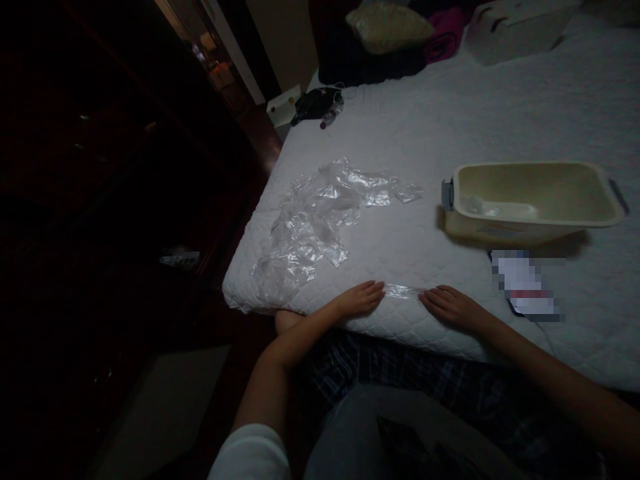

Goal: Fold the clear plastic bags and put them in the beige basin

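A narrow folded strip of clear plastic bag (403, 291) lies stretched on the white quilted bed, near its front edge. My left hand (363, 297) has the strip's left end under its fingertips, fingers pressed together. At the opposite end, my right hand (447, 305) holds the plastic the same way, palm down. The undersides of both hands and the thumbs are mostly hidden. Beyond my left hand, a loose spread of crumpled clear plastic bags (315, 223) covers part of the bed.
A cream plastic bin (525, 230) with grey handles stands to the right, some clear plastic inside. Nearer is a phone (525, 287) with a cable. Farther back are a bottle (330, 119), a black bag (316, 105), a pillow (390, 28) and a pale lidded box (520, 30).
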Available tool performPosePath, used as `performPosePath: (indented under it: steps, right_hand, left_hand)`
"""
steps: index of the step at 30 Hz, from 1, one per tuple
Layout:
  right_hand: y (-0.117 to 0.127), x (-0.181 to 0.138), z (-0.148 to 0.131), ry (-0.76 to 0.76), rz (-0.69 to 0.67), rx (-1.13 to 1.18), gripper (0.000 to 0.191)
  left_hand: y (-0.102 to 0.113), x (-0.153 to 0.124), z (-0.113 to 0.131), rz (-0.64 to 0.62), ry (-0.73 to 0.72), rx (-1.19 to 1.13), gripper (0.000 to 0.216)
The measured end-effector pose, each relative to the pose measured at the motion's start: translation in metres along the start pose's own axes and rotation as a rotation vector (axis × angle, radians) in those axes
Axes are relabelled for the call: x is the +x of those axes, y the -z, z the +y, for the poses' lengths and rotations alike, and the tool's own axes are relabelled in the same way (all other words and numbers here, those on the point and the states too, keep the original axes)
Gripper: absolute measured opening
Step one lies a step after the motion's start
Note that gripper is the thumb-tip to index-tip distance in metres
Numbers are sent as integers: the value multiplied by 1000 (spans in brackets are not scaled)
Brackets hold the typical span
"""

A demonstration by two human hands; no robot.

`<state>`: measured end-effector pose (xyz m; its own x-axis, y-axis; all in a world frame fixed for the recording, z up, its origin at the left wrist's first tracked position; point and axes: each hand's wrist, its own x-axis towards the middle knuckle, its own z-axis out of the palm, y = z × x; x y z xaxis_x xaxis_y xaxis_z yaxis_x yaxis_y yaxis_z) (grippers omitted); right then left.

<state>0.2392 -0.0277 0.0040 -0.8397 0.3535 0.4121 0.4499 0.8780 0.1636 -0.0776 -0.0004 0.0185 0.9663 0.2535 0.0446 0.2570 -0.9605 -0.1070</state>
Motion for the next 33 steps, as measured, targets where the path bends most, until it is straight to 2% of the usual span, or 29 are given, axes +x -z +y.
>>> performPosePath:
  steps: [4,9,11,14,17,18,19,21,23,26,30,33]
  right_hand:
    - [-3,-14,1,-104,-79,136,41]
    - [-1,-35,-10,-311,-207,314,72]
    - [0,-37,-15,-395,-214,357,68]
    - [3,-15,-24,-639,-117,387,45]
    - [8,34,-41,-990,139,230,43]
    - [8,51,-49,-1002,182,192,45]
    - [6,67,-58,-933,169,195,46]
    - [-3,89,-74,-749,39,196,52]
    - [-16,92,-83,-639,-61,152,64]
    - [-33,67,-78,-471,-146,141,74]
    - [-31,25,-55,-471,-163,97,75]
    - [-22,7,-46,-484,-186,96,75]
  left_hand:
    - [-1,-1,5,-32,112,-129,35]
    - [4,-4,14,-45,214,-238,53]
    - [4,-6,17,-50,221,-252,57]
    - [2,-8,19,-57,230,-240,58]
    - [-2,-8,21,-58,246,-216,57]
    - [-3,-7,21,-57,250,-210,57]
    - [-3,-6,22,-54,256,-204,57]
    - [-4,-6,24,-46,270,-197,58]
    - [-4,-6,25,-34,283,-199,60]
    - [-2,-7,25,-29,282,-209,62]
    - [-1,-8,26,-45,287,-221,61]
    - [-1,-7,27,-59,299,-223,61]
